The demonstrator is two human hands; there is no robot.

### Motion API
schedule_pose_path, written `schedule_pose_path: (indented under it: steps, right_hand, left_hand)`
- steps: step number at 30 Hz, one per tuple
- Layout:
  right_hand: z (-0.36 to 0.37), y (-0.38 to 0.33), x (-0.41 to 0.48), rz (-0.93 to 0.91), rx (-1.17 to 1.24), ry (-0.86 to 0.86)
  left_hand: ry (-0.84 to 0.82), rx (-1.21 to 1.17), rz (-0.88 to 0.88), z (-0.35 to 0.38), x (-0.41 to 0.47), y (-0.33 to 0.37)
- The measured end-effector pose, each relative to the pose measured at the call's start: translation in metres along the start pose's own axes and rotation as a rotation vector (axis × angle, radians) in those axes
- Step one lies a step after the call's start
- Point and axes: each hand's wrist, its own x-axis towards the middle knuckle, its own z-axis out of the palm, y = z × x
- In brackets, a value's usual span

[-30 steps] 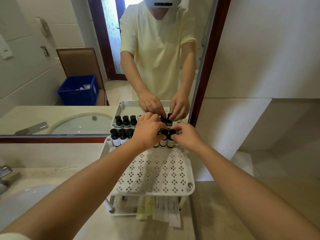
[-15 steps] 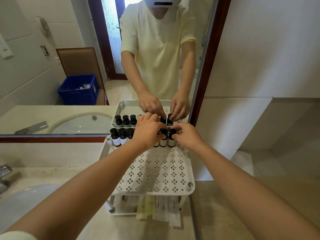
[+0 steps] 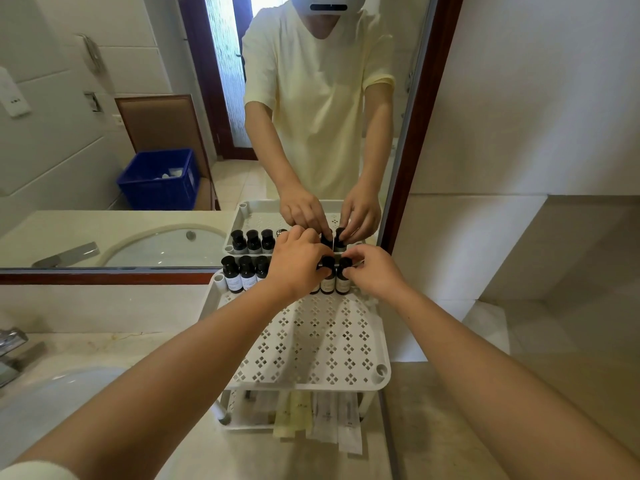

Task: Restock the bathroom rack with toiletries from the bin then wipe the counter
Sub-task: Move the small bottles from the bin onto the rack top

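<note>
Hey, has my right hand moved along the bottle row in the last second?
No. The right hand stays at the rightmost bottle, at the rack's back edge beside the mirror frame.

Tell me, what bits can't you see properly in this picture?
Head view, the only one:
The row of bottles: its middle is covered by the left hand, so their number is hidden.
The bottle labels: too small to read.
The packets on the lower shelf: partly hidden under the rack top tray.
The tap: cut off by the left edge.
The blue bin: seen only in the mirror, contents too small.
</note>
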Motion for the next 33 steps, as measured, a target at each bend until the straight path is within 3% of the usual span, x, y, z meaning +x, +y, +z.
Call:
schedule_pose_path:
  steps: [13, 23, 33]
  right_hand:
    - [-0.005, -0.003, -0.007, 0.003, 0.057, 0.031]
    - [0.008, -0.023, -0.059, -0.014, 0.133, 0.251]
    - [0.058, -0.082, -0.122, -0.066, 0.001, -0.078]
  left_hand:
    - [0.006, -0.040, -0.034, -0.005, -0.007, -0.001]
    - [0.042, -0.379, -0.174, -0.019, -0.067, -0.009]
    - [0.083, -0.554, -0.374, -0.041, -0.161, -0.035]
